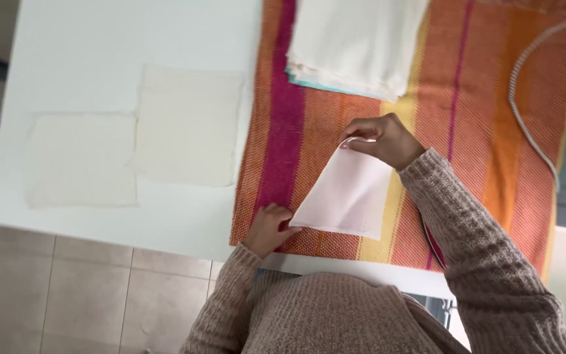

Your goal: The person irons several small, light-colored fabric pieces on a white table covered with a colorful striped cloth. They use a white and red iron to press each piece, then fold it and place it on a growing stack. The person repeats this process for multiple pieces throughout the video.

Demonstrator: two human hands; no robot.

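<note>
Seen from above, looking down over a beige knitted sweater (335, 308) toward a white table (93, 39).

Left hand (268, 228): rested at the near edge of a striped woven cloth (479, 131), fingers pressed together on the lower left corner of a pale pink fabric piece (345, 196), pinning that corner against the cloth.

Right hand (382, 139): raised a little farther out, fingertips pinched shut on the upper corner of the same pink piece, lifting that corner off the surface.

Pink fabric piece: stretched between the two hands, roughly triangular in outline, lying mostly on the orange, magenta and yellow stripes of the woven cloth, near the table's front edge and just ahead of the sweater.

Farther out on the striped cloth: a stack of cream fabric pieces (355, 42), with a thin teal edge showing at the stack's bottom. Well apart from both hands.

On the bare white tabletop to the left: two flat cream fabric squares (188, 124) (80, 160), laid side by side, edges almost touching, the nearer one set lower.

At the right: a thin grey-and-white striped cord (525, 111) curved across the orange stripes.

Below the table's left part: beige floor tiles (67, 295).
</note>
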